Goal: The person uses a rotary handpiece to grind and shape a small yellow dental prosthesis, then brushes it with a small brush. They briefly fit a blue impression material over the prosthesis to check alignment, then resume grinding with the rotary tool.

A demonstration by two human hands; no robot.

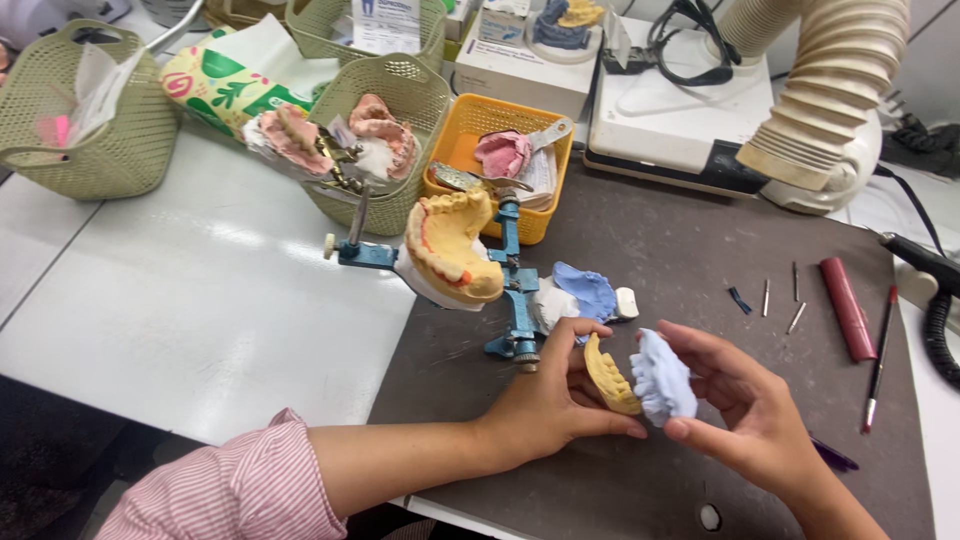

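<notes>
- The left hand (548, 398) pinches a yellow tooth cast (610, 377), thumb and fingers closed on it, just above the dark mat (640, 250).
- The right hand (745, 410) grips a pale blue cast (663, 378), fingers curled around it, pressed against the yellow one.
- A blue articulator (515, 285) with a yellow plaster model (455, 245) stands just behind the hands.
- An orange basket (470, 125) sits beyond it.

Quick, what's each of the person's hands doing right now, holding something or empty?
Left hand: closed around a yellow dental cast.
Right hand: fingers curled, holding a pale blue dental cast against the yellow one.
</notes>
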